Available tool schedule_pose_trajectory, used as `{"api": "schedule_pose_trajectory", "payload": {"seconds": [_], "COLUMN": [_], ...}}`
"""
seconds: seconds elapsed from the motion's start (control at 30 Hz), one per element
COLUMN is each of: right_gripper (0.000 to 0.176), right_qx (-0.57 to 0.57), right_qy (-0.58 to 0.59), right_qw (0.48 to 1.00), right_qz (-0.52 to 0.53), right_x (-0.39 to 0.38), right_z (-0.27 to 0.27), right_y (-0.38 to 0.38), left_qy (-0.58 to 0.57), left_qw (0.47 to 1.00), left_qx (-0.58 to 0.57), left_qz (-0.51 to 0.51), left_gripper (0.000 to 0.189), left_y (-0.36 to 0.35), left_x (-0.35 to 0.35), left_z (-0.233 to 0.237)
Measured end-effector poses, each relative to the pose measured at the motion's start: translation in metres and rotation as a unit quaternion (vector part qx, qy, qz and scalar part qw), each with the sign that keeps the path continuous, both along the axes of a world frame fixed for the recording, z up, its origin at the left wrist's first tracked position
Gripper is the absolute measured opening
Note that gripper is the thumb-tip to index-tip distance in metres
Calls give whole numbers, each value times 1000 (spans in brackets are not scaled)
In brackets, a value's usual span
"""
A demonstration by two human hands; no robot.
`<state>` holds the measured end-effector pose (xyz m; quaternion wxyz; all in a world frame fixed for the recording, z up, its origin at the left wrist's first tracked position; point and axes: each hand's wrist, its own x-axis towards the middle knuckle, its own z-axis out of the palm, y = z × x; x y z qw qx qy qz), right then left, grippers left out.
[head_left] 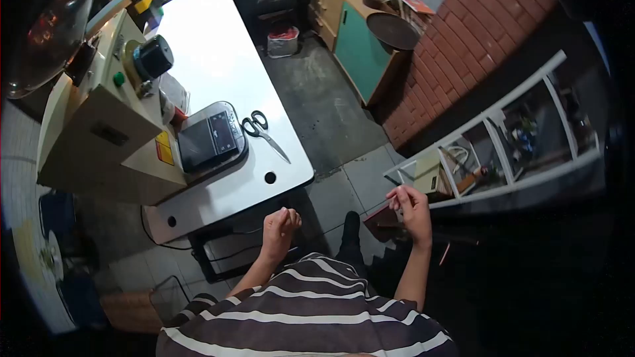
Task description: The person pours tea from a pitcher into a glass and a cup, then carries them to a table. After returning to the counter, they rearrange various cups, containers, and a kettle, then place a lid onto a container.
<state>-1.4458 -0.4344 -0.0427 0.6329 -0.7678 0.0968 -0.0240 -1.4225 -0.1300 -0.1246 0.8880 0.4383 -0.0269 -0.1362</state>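
Note:
My left hand is raised in front of my striped shirt, just off the near edge of the white table. Its fingers are curled together, and whatever they might hold is hidden. My right hand is up on the right, beside the white metal frame, with fingers bent and thumb close to them; nothing clear shows between them. Black-handled scissors lie on the table, next to a dark device with a screen. Neither hand touches them.
A large beige machine stands on the table's left part. Beyond the floor are a green-doored cabinet, a round dark tray and a lined bin. A brick wall rises on the right.

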Motion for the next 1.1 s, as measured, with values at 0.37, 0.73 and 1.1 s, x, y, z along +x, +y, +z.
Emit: {"api": "schedule_pose_trajectory", "payload": {"seconds": [0.37,0.73,1.1], "right_gripper": [25,19,23], "right_qx": [4,18,-5], "right_qy": [-64,-39,-88], "right_qw": [993,980,963], "right_qz": [102,194,255], "right_x": [97,195,409], "right_z": [20,5,-4], "right_y": [-196,-220,-194], "left_qy": [-31,-35,-94], "left_qw": [998,991,979], "left_qx": [10,0,31], "left_qz": [56,126,179], "left_gripper": [47,50,50], "left_y": [-205,-265,-238], "left_x": [59,143,339], "left_z": [29,45,37]}}
